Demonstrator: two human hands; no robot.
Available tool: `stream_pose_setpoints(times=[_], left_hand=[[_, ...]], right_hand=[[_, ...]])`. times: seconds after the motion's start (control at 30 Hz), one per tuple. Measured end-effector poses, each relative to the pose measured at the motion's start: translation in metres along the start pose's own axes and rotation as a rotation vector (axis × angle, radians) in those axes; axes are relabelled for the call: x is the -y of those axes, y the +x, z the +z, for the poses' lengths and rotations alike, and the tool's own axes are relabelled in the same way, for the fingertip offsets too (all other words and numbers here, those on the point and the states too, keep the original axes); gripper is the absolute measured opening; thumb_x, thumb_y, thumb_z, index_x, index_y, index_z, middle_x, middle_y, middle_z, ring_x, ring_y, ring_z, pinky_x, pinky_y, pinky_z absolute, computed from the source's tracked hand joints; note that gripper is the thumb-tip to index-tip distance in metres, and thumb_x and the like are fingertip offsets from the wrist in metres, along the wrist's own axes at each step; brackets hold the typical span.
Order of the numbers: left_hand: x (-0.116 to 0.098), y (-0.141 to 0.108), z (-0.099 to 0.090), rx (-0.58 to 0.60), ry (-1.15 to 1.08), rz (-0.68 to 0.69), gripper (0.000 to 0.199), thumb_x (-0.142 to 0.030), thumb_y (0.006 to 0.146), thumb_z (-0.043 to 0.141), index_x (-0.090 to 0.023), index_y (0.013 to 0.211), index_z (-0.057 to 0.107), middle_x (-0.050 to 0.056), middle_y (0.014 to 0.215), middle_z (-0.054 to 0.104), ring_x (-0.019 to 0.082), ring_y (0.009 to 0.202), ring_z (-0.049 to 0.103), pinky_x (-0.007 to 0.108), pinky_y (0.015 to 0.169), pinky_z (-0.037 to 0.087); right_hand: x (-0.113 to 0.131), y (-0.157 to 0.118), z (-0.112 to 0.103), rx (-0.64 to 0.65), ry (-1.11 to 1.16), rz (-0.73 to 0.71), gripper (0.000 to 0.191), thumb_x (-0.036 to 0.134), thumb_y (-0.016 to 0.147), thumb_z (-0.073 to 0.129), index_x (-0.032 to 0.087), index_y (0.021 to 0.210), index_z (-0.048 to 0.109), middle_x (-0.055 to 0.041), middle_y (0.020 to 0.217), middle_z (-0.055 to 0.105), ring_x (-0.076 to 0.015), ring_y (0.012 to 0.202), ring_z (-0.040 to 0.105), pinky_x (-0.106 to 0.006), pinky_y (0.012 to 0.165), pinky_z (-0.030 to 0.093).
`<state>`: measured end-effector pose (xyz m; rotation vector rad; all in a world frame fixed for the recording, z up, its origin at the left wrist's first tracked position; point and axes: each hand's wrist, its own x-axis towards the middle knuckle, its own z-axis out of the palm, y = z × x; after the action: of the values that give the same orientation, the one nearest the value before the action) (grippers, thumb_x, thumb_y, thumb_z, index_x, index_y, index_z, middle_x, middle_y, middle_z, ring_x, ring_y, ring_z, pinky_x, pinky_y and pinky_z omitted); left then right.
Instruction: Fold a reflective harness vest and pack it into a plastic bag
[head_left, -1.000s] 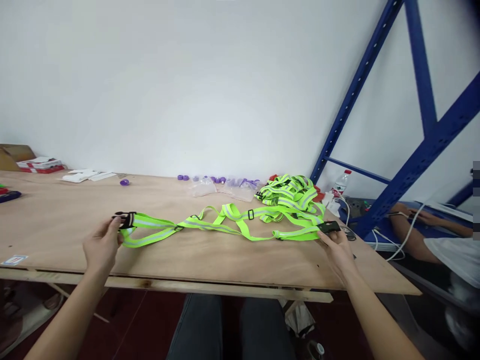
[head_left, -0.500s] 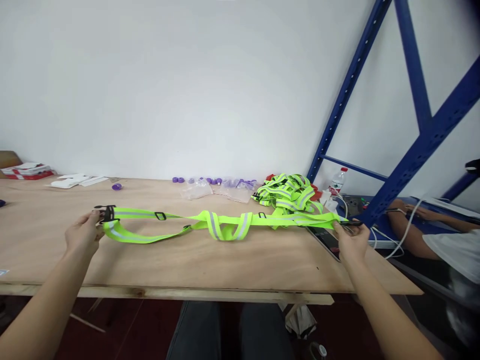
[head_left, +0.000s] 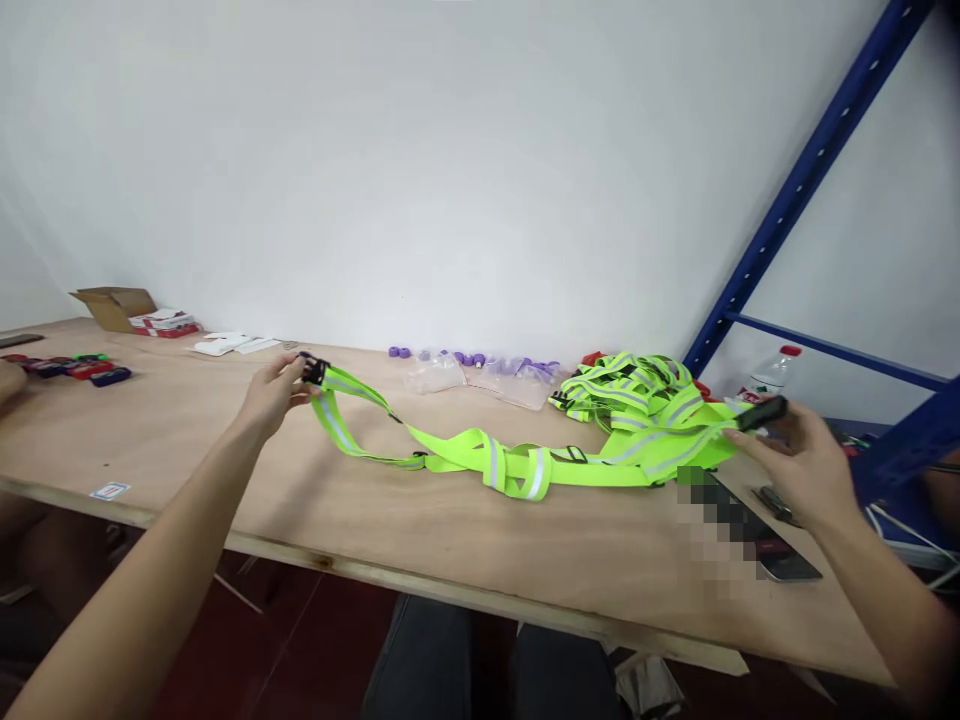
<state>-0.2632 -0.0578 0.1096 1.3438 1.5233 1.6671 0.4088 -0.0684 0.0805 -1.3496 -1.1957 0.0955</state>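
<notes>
A neon-yellow reflective strap with grey stripes stretches between my hands, looped loosely in its middle and sagging towards the table. My left hand pinches the black buckle at its left end. At the other end, my right hand grips a black end piece of the strap. Behind the strap's right part lies a tangled pile of similar reflective straps. A dark phone, partly blurred out, rests on the table below my right hand.
Clear plastic bags and several small purple rolls lie along the wall. A bottle with a red cap stands by the blue metal frame. Left are a cardboard box, white papers and red and dark items.
The view has turned left. The strap, taut before, now hangs slacker, with its left end raised. My right hand has lifted its end off the phone area, showing the black end piece more clearly.
</notes>
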Motion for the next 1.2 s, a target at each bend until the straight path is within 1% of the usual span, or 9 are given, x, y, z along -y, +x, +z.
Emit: stream_pose_setpoints(times=[0.13, 0.27, 0.37, 0.43, 0.57, 0.67, 0.8, 0.9, 1.2], left_hand=[[-0.028, -0.003, 0.073, 0.154, 0.046, 0.246, 0.043, -0.056, 0.082, 0.060, -0.017, 0.101, 0.058, -0.001, 0.074, 0.057, 0.013, 0.063, 0.052, 0.027, 0.061, 0.045], [-0.035, -0.036, 0.145, 0.368, 0.078, 0.382, 0.045, -0.055, 0.096, 0.037, -0.018, 0.113, 0.057, 0.002, 0.082, 0.059, 0.017, 0.072, 0.053, 0.030, 0.069, 0.044], [-0.027, -0.064, 0.178, 0.524, 0.174, 0.385, 0.051, -0.053, 0.101, 0.025, -0.019, 0.124, 0.054, 0.006, 0.091, 0.064, 0.021, 0.080, 0.058, 0.034, 0.076, 0.047], [-0.020, -0.079, 0.192, 0.661, 0.313, 0.438, 0.050, -0.053, 0.100, 0.031, -0.019, 0.130, 0.054, 0.011, 0.115, 0.066, 0.025, 0.099, 0.062, 0.038, 0.087, 0.047], [-0.001, -0.098, 0.209, 0.976, 0.590, 0.632, 0.045, -0.044, 0.091, 0.055, -0.021, 0.129, 0.059, 0.012, 0.118, 0.068, 0.031, 0.104, 0.064, 0.042, 0.091, 0.048], [0.014, -0.100, 0.214, 1.080, 0.599, 0.669, 0.045, -0.033, 0.089, 0.056, -0.023, 0.132, 0.059, 0.010, 0.115, 0.066, 0.027, 0.097, 0.066, 0.038, 0.086, 0.049], [0.027, -0.095, 0.212, 1.048, 0.493, 0.525, 0.062, -0.038, 0.086, 0.064, -0.028, 0.144, 0.046, 0.009, 0.135, 0.053, 0.023, 0.096, 0.064, 0.034, 0.084, 0.051], [0.033, -0.089, 0.208, 0.997, 0.523, 0.441, 0.061, -0.043, 0.082, 0.070, -0.027, 0.138, 0.052, 0.009, 0.131, 0.053, 0.021, 0.088, 0.063, 0.033, 0.077, 0.051], [0.027, -0.082, 0.204, 1.013, 0.670, 0.508, 0.041, -0.029, 0.084, 0.063, -0.029, 0.125, 0.066, 0.006, 0.130, 0.058, 0.027, 0.108, 0.063, 0.037, 0.095, 0.048]], right_hand=[[0.051, -0.013, 0.037, 0.308, -0.043, -0.149, 0.079, 0.057, 0.064, 0.077, 0.022, 0.133, 0.060, -0.0137, 0.134, 0.059, -0.0348, 0.124, 0.055, -0.052, 0.108, 0.043], [0.085, -0.036, 0.081, 0.557, -0.102, -0.332, 0.068, 0.052, 0.080, 0.068, 0.024, 0.140, 0.057, -0.0107, 0.129, 0.057, -0.0313, 0.123, 0.052, -0.049, 0.111, 0.038], [0.094, -0.052, 0.110, 0.714, -0.047, -0.349, 0.066, 0.047, 0.083, 0.066, 0.023, 0.143, 0.054, -0.0106, 0.127, 0.056, -0.0295, 0.121, 0.053, -0.047, 0.110, 0.038], [0.093, -0.059, 0.125, 0.807, -0.017, -0.330, 0.063, 0.045, 0.083, 0.068, 0.024, 0.142, 0.056, -0.0105, 0.130, 0.055, -0.0298, 0.123, 0.052, -0.047, 0.111, 0.037], [0.084, -0.070, 0.142, 0.913, 0.038, -0.301, 0.060, 0.041, 0.080, 0.073, 0.026, 0.137, 0.061, -0.0094, 0.129, 0.058, -0.0307, 0.125, 0.050, -0.048, 0.111, 0.036], [0.072, -0.077, 0.149, 0.933, 0.094, -0.260, 0.057, 0.039, 0.080, 0.074, 0.026, 0.134, 0.063, -0.0089, 0.127, 0.059, -0.0293, 0.119, 0.054, -0.046, 0.108, 0.040], [0.052, -0.087, 0.156, 0.909, 0.148, -0.196, 0.055, 0.040, 0.080, 0.074, 0.025, 0.131, 0.064, -0.0088, 0.129, 0.061, -0.0297, 0.122, 0.055, -0.045, 0.109, 0.040], [0.042, -0.092, 0.159, 0.904, 0.172, -0.147, 0.056, 0.042, 0.080, 0.075, 0.025, 0.132, 0.063, -0.0084, 0.130, 0.061, -0.0302, 0.124, 0.054, -0.046, 0.110, 0.039], [0.033, -0.101, 0.162, 0.868, 0.239, -0.171, 0.056, 0.036, 0.081, 0.075, 0.024, 0.134, 0.061, -0.0094, 0.134, 0.059, -0.0296, 0.126, 0.054, -0.047, 0.111, 0.040]])
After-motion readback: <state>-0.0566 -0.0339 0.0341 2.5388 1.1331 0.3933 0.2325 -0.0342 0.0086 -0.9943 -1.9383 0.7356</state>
